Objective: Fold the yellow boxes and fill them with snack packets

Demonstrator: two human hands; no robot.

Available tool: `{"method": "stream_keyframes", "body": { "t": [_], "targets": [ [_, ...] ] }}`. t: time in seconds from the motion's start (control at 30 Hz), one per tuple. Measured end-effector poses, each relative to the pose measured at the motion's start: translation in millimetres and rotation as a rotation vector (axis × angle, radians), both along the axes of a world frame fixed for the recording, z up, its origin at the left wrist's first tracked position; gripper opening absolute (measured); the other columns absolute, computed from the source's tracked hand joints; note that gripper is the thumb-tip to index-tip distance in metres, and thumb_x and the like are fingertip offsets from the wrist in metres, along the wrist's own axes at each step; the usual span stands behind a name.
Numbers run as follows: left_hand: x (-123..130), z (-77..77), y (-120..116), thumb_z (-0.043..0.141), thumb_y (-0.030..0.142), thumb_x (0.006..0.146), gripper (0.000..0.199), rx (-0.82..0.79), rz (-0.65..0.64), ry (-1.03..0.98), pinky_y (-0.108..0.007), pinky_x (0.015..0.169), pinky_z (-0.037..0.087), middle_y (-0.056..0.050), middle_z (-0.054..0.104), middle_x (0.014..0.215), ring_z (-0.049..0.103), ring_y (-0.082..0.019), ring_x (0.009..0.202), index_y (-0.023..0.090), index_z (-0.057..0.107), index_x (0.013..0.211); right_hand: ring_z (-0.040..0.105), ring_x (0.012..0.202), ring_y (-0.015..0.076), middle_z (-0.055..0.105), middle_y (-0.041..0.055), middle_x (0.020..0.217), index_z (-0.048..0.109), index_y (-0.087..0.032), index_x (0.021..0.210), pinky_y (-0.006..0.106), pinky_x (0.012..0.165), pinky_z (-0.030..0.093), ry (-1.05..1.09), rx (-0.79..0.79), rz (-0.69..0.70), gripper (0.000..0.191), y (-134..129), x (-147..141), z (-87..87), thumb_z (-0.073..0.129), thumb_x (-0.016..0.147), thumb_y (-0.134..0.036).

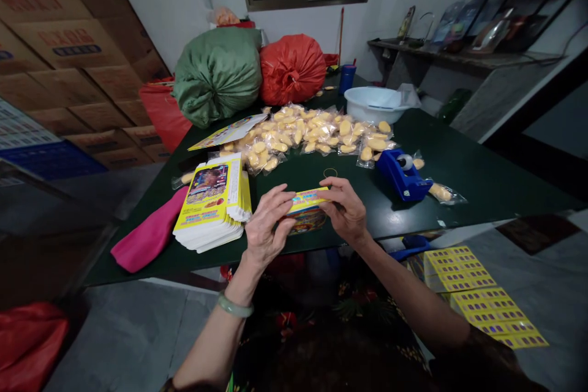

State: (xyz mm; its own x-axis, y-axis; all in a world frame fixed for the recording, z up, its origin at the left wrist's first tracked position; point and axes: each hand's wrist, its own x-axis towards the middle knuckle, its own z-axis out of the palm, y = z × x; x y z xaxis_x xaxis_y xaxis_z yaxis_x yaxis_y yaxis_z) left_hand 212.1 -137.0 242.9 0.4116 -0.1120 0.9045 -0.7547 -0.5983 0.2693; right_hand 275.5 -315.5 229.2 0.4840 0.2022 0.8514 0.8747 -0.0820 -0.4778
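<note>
Near the table's front edge, a small yellow printed carton (307, 199) is held upright between my two hands. My left hand (269, 223) grips its left end, thumb low and fingers along the top. At the right end, my right hand (343, 208) pinches the carton with fingers on its top edge. To the left lies a stack of flat yellow cartons (209, 196). Beyond my hands is a heap of clear-wrapped yellow oval pieces (303, 128), with a thin rubber band (329, 173) in front of it. The carton's far side is hidden.
A blue tape dispenser (403, 176) stands on the dark green table (441, 159) at right. Behind the heap are a white basin (374, 104), a green sack (218, 73) and a red sack (293, 70). Pink cloth (151, 233) lies at left. Yellow printed cartons (482, 294) stand below, right.
</note>
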Motion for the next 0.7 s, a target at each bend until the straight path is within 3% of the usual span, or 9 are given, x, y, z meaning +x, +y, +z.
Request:
{"method": "stream_keyframes", "body": {
  "t": [0.2,0.33,0.4,0.53,0.57,0.63,0.7],
  "targets": [
    [12,-11.8,-5,0.07,0.018,0.077,0.027,-0.15,0.157,0.054,-0.037,0.084,0.053,-0.007,0.063,0.11,0.062,-0.018,0.101,0.021,0.059,0.101,0.055,0.073,0.0107,0.055,0.0073,0.103,0.062,-0.021,0.098,0.028,0.068,0.049,-0.132,0.051,-0.018,0.015,13,10,1.2,0.053,0.089,-0.013],
    [20,-11.5,-11,0.074,0.02,0.073,0.029,-0.25,0.132,0.106,-0.032,0.079,0.052,-0.004,0.061,0.099,0.061,-0.016,0.094,0.02,0.059,0.099,0.055,0.074,0.0115,0.057,0.0097,0.107,0.064,-0.02,0.104,0.029,0.07,0.051,-0.095,-0.088,-0.027,0.019,-2,16,2.9,0.05,0.091,-0.022],
    [21,-8.7,-17,0.074,0.017,0.071,0.029,-0.311,0.144,0.055,-0.031,0.077,0.051,-0.003,0.06,0.095,0.061,-0.015,0.09,0.019,0.059,0.096,0.055,0.072,0.012,0.058,0.0106,0.107,0.063,-0.018,0.112,0.028,0.068,0.05,0.018,-0.126,-0.134,0.026,-28,22,5.2,0.05,0.09,-0.026],
    [22,-9.0,-25,0.076,0.017,0.068,0.032,-0.362,0.249,-0.033,-0.031,0.079,0.05,-0.002,0.06,0.092,0.061,-0.015,0.087,0.018,0.058,0.095,0.055,0.074,0.0135,0.06,0.0089,0.099,0.065,-0.014,0.108,0.026,0.069,0.047,0.581,-0.107,-0.77,0.029,-107,47,14.8,0.05,0.086,-0.026],
    [24,-11.1,-26,0.075,0.018,0.069,0.032,-0.351,0.262,-0.014,-0.031,0.079,0.05,-0.002,0.06,0.092,0.06,-0.015,0.087,0.018,0.058,0.095,0.055,0.079,0.0152,0.061,0.0098,0.098,0.067,-0.013,0.101,0.027,0.071,0.046,0.666,-0.117,-0.86,0.026,-128,55,17.8,0.051,0.084,-0.024],
    [28,-16.5,-25,0.074,0.022,0.071,0.03,-0.332,0.265,0.037,-0.031,0.079,0.05,-0.002,0.06,0.092,0.06,-0.015,0.087,0.018,0.057,0.096,0.055,0.076,0.0164,0.062,0.0083,0.084,0.07,-0.012,0.084,0.026,0.067,0.044,0.811,-0.172,-0.908,0.016,-161,71,23.3,0.058,0.078,-0.022],
    [32,-21.2,-23,0.074,0.022,0.072,0.032,-0.333,0.26,0.054,-0.031,0.079,0.049,-0.003,0.06,0.093,0.06,-0.015,0.087,0.018,0.057,0.098,0.051,0.06,0.0138,0.058,0.0043,0.062,0.067,-0.012,0.065,0.025,0.057,0.039,0.953,-0.229,-0.852,0.012,-181,82,27.7,0.065,0.073,-0.021]
  ]
}}
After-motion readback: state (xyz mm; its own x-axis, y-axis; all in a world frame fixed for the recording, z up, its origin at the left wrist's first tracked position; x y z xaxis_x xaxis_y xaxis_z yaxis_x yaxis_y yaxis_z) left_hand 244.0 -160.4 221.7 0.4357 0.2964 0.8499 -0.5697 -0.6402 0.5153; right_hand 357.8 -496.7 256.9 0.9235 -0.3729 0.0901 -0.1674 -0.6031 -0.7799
